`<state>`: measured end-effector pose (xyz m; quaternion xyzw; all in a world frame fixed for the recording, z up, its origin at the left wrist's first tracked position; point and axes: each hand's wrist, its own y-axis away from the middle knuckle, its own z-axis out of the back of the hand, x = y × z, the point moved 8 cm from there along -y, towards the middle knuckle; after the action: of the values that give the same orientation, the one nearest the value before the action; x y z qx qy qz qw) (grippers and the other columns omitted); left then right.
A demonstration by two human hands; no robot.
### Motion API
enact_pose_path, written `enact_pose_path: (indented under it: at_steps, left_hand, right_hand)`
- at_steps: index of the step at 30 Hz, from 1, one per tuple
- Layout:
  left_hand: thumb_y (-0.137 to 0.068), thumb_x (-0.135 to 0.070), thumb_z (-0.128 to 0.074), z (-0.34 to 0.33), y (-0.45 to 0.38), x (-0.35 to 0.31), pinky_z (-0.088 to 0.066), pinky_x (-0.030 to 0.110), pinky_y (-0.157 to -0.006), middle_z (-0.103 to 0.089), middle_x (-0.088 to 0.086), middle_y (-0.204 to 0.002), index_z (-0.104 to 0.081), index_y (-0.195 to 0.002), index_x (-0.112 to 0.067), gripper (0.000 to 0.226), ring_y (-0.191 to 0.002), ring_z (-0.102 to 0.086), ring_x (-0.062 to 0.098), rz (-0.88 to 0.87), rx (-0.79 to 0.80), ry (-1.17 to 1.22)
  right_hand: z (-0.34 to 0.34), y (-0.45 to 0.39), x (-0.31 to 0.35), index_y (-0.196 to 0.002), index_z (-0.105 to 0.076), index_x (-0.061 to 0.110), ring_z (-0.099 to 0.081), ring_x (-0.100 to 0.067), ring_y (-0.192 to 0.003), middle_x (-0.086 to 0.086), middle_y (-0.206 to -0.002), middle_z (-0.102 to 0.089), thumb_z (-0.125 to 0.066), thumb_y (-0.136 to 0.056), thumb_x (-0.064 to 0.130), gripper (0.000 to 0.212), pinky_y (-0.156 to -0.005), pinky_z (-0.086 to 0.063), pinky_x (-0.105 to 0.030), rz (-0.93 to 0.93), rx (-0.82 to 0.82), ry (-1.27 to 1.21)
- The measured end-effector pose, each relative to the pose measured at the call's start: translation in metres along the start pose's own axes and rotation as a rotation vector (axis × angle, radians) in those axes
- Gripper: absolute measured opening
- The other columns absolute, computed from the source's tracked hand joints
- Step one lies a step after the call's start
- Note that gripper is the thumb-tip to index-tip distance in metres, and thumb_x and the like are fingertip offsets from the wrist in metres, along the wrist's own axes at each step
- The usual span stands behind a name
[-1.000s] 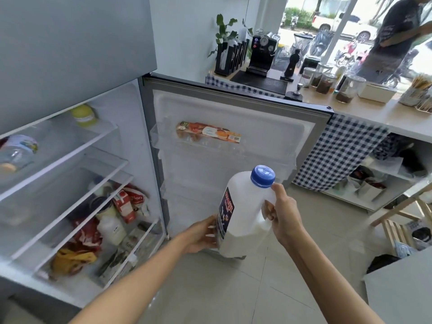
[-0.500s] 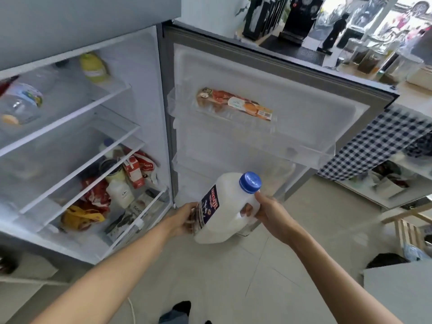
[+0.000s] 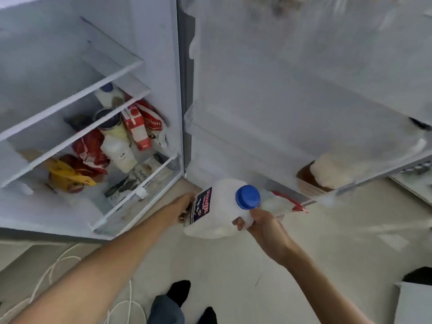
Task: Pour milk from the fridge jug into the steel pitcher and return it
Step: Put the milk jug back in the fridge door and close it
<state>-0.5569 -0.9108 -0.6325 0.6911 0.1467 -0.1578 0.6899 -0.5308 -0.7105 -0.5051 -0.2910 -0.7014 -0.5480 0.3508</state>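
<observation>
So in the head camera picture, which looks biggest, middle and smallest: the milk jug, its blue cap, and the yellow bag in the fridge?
1. Milk jug, held by both hands, looks biggest, though it is nearer the camera.
2. Yellow bag, partly hidden.
3. Blue cap, clearly smallest.

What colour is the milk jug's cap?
Blue; the cap on the white milk jug shows clearly in the head view.

Red cartons (image 3: 136, 127) and a yellow bag (image 3: 66, 175) crowd the lowest shelf.

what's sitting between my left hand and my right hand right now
In the head view, the milk jug with its blue cap: left hand on its labelled side, right hand at its handle.
</observation>
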Motion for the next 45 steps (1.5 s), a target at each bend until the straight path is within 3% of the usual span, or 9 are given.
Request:
enact_pose_path:
  at_steps: [6, 12, 18, 21, 25, 30, 34, 41, 45]
  left_hand:
    - [-0.089, -0.041, -0.050, 0.011, -0.085, -0.019, -0.039, 0.024, -0.063, -0.055, 0.003, -0.069, -0.053, -0.068, -0.018, 0.031, -0.063, -0.048, 0.017, -0.069, -0.056, -0.025]
    - [-0.090, -0.046, -0.046, 0.008, -0.127, -0.070, -0.036, 0.009, -0.033, -0.056, -0.003, -0.035, -0.053, -0.054, -0.018, 0.046, -0.025, -0.051, 0.009, -0.167, -0.102, -0.099]
    - [-0.090, -0.042, -0.046, 0.007, -0.137, -0.124, -0.033, 0.012, -0.025, -0.051, -0.004, -0.029, -0.048, -0.056, -0.017, 0.043, -0.020, -0.046, 0.006, -0.247, -0.163, -0.250]
    - [-0.090, -0.048, -0.045, 0.002, -0.147, -0.142, -0.039, 0.012, -0.036, -0.055, -0.003, -0.038, -0.049, -0.056, -0.019, 0.045, -0.027, -0.051, 0.010, -0.255, -0.155, -0.291]
    - [-0.090, -0.052, -0.046, -0.008, -0.161, -0.157, -0.039, 0.025, -0.062, -0.057, 0.001, -0.073, -0.054, -0.070, -0.019, 0.039, -0.061, -0.051, 0.014, -0.279, -0.122, -0.297]
    - [-0.093, -0.048, -0.049, -0.014, -0.175, -0.164, -0.038, 0.013, -0.042, -0.053, -0.002, -0.071, -0.055, -0.075, -0.020, 0.034, -0.052, -0.050, 0.009, -0.322, -0.061, -0.191]
    - [-0.094, -0.044, -0.050, -0.021, -0.187, -0.154, -0.035, 0.008, -0.035, -0.056, -0.004, -0.057, -0.056, -0.071, -0.019, 0.035, -0.031, -0.051, 0.002, -0.323, 0.005, -0.072]
    - [-0.095, -0.042, -0.052, -0.022, -0.218, -0.128, -0.046, 0.026, -0.079, -0.056, 0.001, -0.076, -0.059, -0.082, -0.015, 0.031, -0.069, -0.051, 0.014, -0.277, 0.050, -0.022]
    - [-0.096, -0.037, -0.052, -0.024, -0.222, -0.122, -0.053, 0.024, -0.070, -0.058, 0.003, -0.079, -0.059, -0.084, -0.012, 0.029, -0.070, -0.057, 0.016, -0.239, 0.095, 0.027]
  right_hand:
    - [0.013, -0.077, -0.035, -0.050, -0.066, 0.013, -0.057, -0.020, -0.078, -0.003, -0.064, -0.061, -0.034, -0.098, 0.008, 0.058, -0.090, -0.043, -0.029, -0.028, -0.058, -0.179]
    - [0.029, -0.135, -0.043, -0.081, -0.065, 0.008, -0.054, -0.012, -0.052, -0.004, -0.067, -0.064, -0.040, -0.102, 0.016, 0.034, -0.072, -0.043, -0.029, 0.074, -0.208, -0.586]
    - [0.040, -0.165, -0.040, -0.088, -0.065, 0.011, -0.049, -0.013, -0.055, -0.004, -0.080, -0.066, -0.047, -0.095, 0.012, 0.019, -0.060, -0.046, -0.024, 0.151, -0.246, -0.802]
    - [0.049, -0.180, -0.032, -0.086, -0.064, 0.013, -0.050, -0.011, -0.051, -0.003, -0.076, -0.066, -0.053, -0.093, 0.017, 0.013, -0.055, -0.045, -0.022, 0.169, -0.288, -0.819]
    - [0.068, -0.200, -0.031, -0.079, -0.059, 0.014, -0.037, -0.010, -0.038, 0.001, -0.049, -0.048, -0.057, -0.093, 0.031, 0.022, -0.053, -0.039, -0.022, 0.153, -0.431, -0.818]
    - [0.086, -0.221, -0.028, -0.068, -0.050, 0.015, -0.026, -0.012, -0.032, 0.001, -0.039, -0.031, -0.055, -0.095, 0.033, 0.032, -0.041, -0.034, -0.022, 0.148, -0.510, -0.846]
    - [0.091, -0.234, -0.025, -0.066, -0.049, 0.015, -0.029, -0.011, -0.032, 0.001, -0.040, -0.032, -0.058, -0.092, 0.029, 0.031, -0.037, -0.034, -0.020, 0.156, -0.531, -0.789]
    - [0.083, -0.261, -0.031, -0.078, -0.057, 0.016, -0.035, -0.007, -0.035, 0.003, -0.053, -0.047, -0.060, -0.091, 0.038, 0.025, -0.043, -0.038, -0.017, 0.088, -0.512, -0.578]
    - [0.080, -0.271, -0.034, -0.081, -0.059, 0.018, -0.038, -0.007, -0.035, 0.002, -0.069, -0.052, -0.060, -0.090, 0.046, 0.029, -0.053, -0.040, -0.017, 0.027, -0.533, -0.412]
